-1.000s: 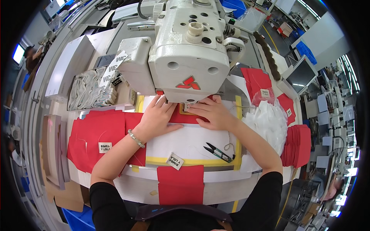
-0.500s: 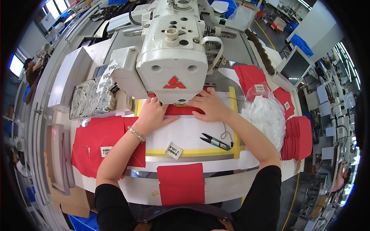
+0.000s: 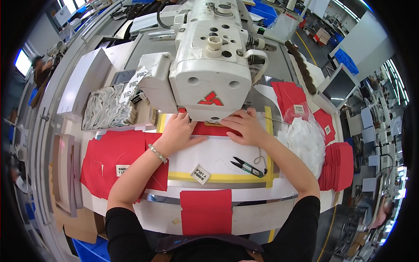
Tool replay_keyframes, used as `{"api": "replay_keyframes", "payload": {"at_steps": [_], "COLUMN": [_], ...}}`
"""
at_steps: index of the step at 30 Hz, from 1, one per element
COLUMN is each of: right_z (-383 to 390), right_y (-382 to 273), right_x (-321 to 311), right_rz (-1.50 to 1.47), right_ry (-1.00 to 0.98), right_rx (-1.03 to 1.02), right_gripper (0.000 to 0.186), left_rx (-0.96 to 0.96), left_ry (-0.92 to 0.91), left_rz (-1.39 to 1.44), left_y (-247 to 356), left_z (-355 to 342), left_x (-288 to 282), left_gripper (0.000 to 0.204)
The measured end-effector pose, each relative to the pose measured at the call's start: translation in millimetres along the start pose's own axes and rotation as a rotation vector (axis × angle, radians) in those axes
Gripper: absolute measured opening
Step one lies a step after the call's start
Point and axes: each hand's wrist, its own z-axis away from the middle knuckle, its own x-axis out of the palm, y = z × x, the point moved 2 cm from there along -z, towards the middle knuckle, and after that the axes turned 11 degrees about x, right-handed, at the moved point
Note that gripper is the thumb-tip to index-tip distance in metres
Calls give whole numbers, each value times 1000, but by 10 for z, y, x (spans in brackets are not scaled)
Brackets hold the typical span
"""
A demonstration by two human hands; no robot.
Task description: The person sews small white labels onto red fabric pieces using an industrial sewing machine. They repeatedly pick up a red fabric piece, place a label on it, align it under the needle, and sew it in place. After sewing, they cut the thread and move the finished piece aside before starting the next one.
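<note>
1. Currently, in the head view, my left hand (image 3: 176,135) rests palm down on the left of the red cloth (image 3: 210,129), fingers spread, closed on nothing visible.
2. My right hand (image 3: 248,129) lies on the cloth's right side, thumb apart from the fingers, likewise unclenched.
3. The cloth sits beneath the sewing machine (image 3: 211,81).
4. Nearer me, scissors (image 3: 248,167) lie on a white sheet (image 3: 188,159), right of a label (image 3: 200,174).

A yellow line (image 3: 306,46) crosses the grey floor (image 3: 317,51) at right, near a pale wall or pillar (image 3: 371,43). Strip lights (image 3: 347,10) glow at upper right, and bright windows (image 3: 69,5) show at upper left
</note>
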Motion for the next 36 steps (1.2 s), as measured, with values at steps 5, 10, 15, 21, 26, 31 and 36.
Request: {"api": "replay_keyframes", "payload": {"at_steps": [5,10,15,21,26,31,36], "right_z": [26,-5,-55,-74,-54,-45,-54], "right_y": [-8,-86,-243,-317,-311,-225,-244], "right_x": [-44,-37,8,-7,-8,-28,-39], "right_rz": [22,41,8,5,7,-60,-69], "right_ry": [10,0,7,-55,-40,54,43], "right_rx": [-42,-115,-199,-174,-113,-14,6], "right_gripper": [42,44,47,48,48,43,40], "left_rx": [19,-9,-44,54,141,235,257], "left_ry": [-22,-132,-187,-111,-46,-22,-22], "left_rz": [-18,17,94,46,118,121,212], "left_y": [-32,-54,-73,-177,-124,-132,-161], "left_z": [21,63,176,322,240,116,64], "left_x": [25,-29,-240,-366,-344,-246,-204], "left_gripper": [68,70,72,54,36,26,19]}}
